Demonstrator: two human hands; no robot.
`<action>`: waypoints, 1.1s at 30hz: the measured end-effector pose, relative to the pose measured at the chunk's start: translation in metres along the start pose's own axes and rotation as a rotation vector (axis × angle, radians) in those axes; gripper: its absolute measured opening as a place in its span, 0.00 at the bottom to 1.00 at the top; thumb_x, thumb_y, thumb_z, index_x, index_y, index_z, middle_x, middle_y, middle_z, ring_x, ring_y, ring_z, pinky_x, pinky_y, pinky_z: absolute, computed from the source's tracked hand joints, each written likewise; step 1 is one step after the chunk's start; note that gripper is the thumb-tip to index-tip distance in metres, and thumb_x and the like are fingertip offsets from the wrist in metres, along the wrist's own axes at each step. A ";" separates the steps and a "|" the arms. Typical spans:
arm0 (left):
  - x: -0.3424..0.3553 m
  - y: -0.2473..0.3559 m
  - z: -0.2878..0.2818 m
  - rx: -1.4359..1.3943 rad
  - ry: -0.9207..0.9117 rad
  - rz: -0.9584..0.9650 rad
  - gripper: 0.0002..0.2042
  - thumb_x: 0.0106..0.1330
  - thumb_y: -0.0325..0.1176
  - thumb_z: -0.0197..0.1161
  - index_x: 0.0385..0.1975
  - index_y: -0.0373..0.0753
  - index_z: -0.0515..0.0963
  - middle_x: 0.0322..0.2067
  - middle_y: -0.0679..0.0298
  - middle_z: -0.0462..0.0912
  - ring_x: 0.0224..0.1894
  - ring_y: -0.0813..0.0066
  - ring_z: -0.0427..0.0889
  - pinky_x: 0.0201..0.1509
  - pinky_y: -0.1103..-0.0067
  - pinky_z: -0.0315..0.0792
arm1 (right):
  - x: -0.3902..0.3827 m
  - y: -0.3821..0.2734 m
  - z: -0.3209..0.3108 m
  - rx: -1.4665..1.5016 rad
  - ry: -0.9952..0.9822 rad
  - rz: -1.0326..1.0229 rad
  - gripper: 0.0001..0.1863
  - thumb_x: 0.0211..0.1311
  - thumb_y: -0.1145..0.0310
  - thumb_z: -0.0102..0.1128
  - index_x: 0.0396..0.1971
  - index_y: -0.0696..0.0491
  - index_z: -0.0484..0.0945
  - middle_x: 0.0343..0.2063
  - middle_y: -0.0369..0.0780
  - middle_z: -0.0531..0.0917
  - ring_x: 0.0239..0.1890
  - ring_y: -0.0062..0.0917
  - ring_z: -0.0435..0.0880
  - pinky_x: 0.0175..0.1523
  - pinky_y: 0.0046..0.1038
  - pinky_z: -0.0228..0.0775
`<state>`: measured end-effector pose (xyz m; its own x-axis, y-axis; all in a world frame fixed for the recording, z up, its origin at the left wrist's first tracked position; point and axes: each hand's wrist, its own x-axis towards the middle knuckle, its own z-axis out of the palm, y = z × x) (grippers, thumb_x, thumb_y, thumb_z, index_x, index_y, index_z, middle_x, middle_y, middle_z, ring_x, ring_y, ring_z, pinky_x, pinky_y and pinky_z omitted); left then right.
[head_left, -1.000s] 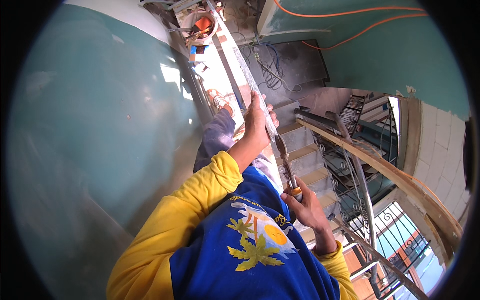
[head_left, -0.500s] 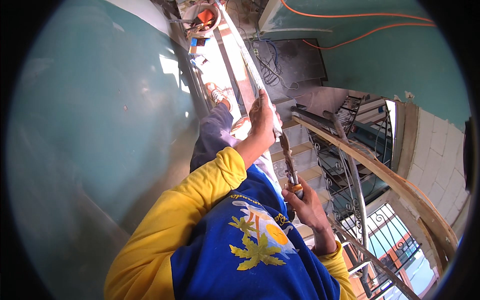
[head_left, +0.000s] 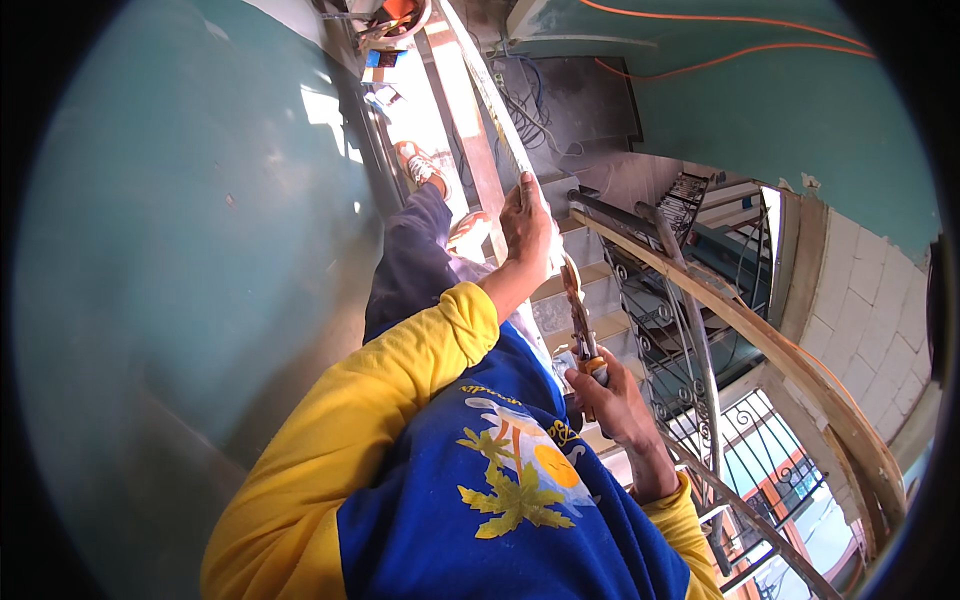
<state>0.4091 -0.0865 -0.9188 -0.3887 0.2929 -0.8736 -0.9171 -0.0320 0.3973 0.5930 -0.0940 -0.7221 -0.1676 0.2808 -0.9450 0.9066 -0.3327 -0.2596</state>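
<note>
My left hand [head_left: 529,228] is wrapped round a long, narrow white strip [head_left: 487,92], which runs from the hand up to the top of the view. Its thumb lies along the strip. In my right hand [head_left: 622,408] is a pair of snips [head_left: 578,308] with worn brown metal jaws and orange-and-grey handles. The jaws point up toward the strip's near end, just below my left hand. Glare and the left hand hide whether the jaws bite into the strip.
I stand on a bright plank [head_left: 410,118] above tiled stairs [head_left: 605,297]. A bucket of tools [head_left: 398,30] and a small box [head_left: 383,66] are ahead. A teal wall [head_left: 200,250] rises on my left; on my right are a wooden rail [head_left: 740,318] and scrollwork railing [head_left: 765,440].
My view has shifted slightly, so the bucket and plank sit higher and farther left. Both hands keep their holds, and the snips stay at the strip's near end.
</note>
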 end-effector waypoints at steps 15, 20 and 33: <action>0.021 -0.027 -0.015 0.141 0.042 0.128 0.21 0.78 0.58 0.56 0.41 0.44 0.76 0.24 0.69 0.71 0.18 0.81 0.70 0.19 0.80 0.68 | 0.006 0.006 0.001 -0.040 -0.020 0.020 0.30 0.67 0.52 0.69 0.56 0.62 0.77 0.26 0.40 0.84 0.29 0.19 0.83 0.35 0.26 0.74; 0.015 -0.025 -0.015 0.107 0.060 0.102 0.23 0.81 0.56 0.53 0.36 0.40 0.77 0.22 0.68 0.72 0.20 0.79 0.69 0.24 0.77 0.67 | 0.012 0.014 0.008 0.201 -0.088 0.040 0.22 0.70 0.62 0.67 0.57 0.57 0.73 0.28 0.33 0.79 0.25 0.16 0.78 0.29 0.21 0.69; 0.017 -0.026 -0.012 0.115 0.061 0.108 0.23 0.82 0.54 0.51 0.33 0.40 0.76 0.20 0.71 0.70 0.19 0.81 0.68 0.23 0.79 0.65 | 0.010 0.005 0.009 0.177 -0.040 0.034 0.19 0.67 0.58 0.70 0.48 0.55 0.77 0.23 0.31 0.77 0.21 0.15 0.74 0.28 0.22 0.66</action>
<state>0.4252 -0.0919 -0.9467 -0.4923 0.2347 -0.8382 -0.8549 0.0506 0.5162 0.5922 -0.1011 -0.7349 -0.1564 0.2313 -0.9602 0.8304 -0.4955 -0.2546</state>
